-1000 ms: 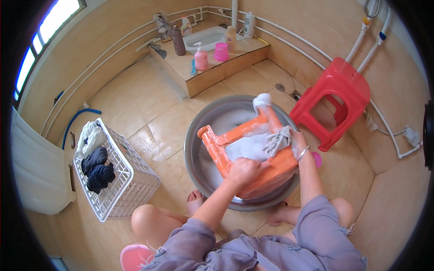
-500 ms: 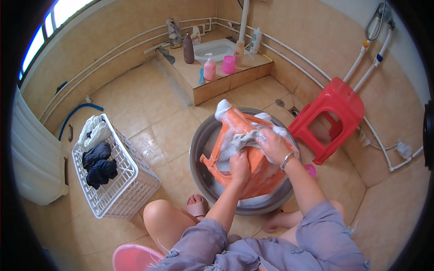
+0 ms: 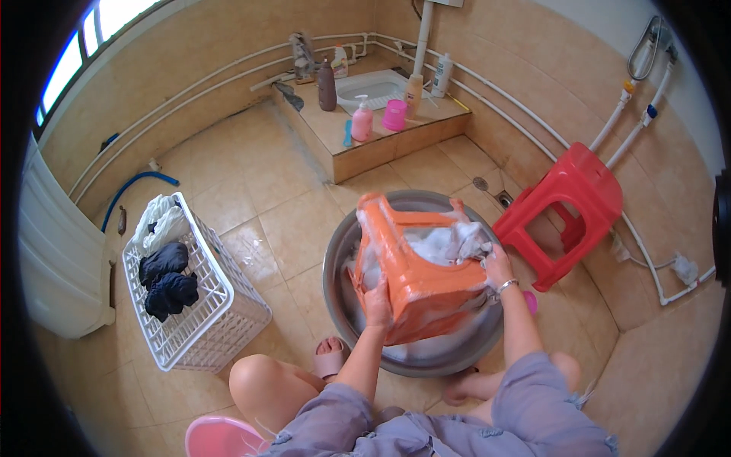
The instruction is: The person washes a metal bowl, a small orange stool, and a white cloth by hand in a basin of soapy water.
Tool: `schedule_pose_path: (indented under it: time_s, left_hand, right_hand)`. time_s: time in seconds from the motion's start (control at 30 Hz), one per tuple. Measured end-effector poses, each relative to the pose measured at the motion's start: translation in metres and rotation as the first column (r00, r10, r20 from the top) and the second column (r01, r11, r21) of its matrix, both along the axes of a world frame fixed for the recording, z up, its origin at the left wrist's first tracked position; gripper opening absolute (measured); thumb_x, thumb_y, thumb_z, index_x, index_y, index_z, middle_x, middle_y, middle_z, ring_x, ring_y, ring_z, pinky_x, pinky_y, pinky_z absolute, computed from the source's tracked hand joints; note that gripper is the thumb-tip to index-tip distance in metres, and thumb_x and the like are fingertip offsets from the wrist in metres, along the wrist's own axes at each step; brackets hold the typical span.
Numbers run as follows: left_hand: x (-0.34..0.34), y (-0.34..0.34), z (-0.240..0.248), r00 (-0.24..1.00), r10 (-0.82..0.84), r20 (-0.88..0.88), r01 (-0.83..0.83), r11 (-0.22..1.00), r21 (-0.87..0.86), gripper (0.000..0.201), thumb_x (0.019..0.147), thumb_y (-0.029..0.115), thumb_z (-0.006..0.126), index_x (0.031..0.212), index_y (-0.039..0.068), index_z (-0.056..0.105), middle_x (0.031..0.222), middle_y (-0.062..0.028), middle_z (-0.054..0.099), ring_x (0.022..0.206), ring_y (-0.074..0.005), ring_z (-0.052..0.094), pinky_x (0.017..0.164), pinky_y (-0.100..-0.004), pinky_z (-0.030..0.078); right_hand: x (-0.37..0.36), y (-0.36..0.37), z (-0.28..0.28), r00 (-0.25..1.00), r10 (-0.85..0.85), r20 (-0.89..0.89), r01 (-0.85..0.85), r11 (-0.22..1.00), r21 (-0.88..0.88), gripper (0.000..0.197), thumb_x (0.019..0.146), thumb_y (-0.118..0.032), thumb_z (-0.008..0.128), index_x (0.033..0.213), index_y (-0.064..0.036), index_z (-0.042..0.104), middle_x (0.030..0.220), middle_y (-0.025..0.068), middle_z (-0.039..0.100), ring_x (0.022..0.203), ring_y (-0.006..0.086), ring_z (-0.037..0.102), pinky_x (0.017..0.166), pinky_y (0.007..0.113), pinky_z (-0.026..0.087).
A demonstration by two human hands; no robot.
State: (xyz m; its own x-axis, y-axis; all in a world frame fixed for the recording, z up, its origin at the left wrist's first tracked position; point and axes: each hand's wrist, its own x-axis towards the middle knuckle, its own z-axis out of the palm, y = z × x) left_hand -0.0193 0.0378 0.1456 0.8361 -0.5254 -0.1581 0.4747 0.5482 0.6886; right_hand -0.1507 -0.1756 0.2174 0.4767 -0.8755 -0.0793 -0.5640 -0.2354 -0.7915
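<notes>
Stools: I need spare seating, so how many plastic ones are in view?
2. The orange stool lies tipped in the metal basin, soapy, held by the left hand and right hand. The red stool stands upright by the right wall. None seem hidden.

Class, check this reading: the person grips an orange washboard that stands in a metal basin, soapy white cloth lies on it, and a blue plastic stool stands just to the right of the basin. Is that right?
One detail is wrong. The plastic stool to the right of the metal basin is red, not blue, as the head view shows. The rest holds: both the left hand and the right hand grip the orange washboard in the basin, with soapy white cloth on it.
</notes>
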Motion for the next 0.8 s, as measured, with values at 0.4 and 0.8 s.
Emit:
schedule_pose_path:
  time_s: [0.4,0.8]
  left_hand:
    - [0.001,0.013,-0.046,0.993,0.017,-0.115,0.045,0.853,0.52,0.05,0.087,0.038,0.041,0.091,-0.01,0.057,0.083,-0.01,0.06,0.074,-0.014,0.055,0.065,-0.0286,0.046]
    - [0.031,-0.012,0.062,0.935,-0.051,0.352,-0.067,0.947,0.314,0.034,0.09,0.03,0.034,0.104,0.001,0.046,0.101,-0.0063,0.049,0.094,-0.0166,0.046,0.082,-0.0286,0.037]
  right_hand:
    - [-0.021,0.028,-0.035,0.884,-0.217,0.414,-0.121,0.75,0.65,0.04,0.081,-0.031,0.044,0.099,0.0027,0.055,0.094,0.009,0.059,0.082,0.0201,0.058,0.078,0.031,0.044]
    - [0.009,-0.014,-0.007,0.954,0.123,0.273,-0.017,0.933,-0.361,0.027,0.082,-0.02,0.043,0.085,0.0033,0.056,0.075,0.0188,0.058,0.072,0.0258,0.056,0.067,0.035,0.042]
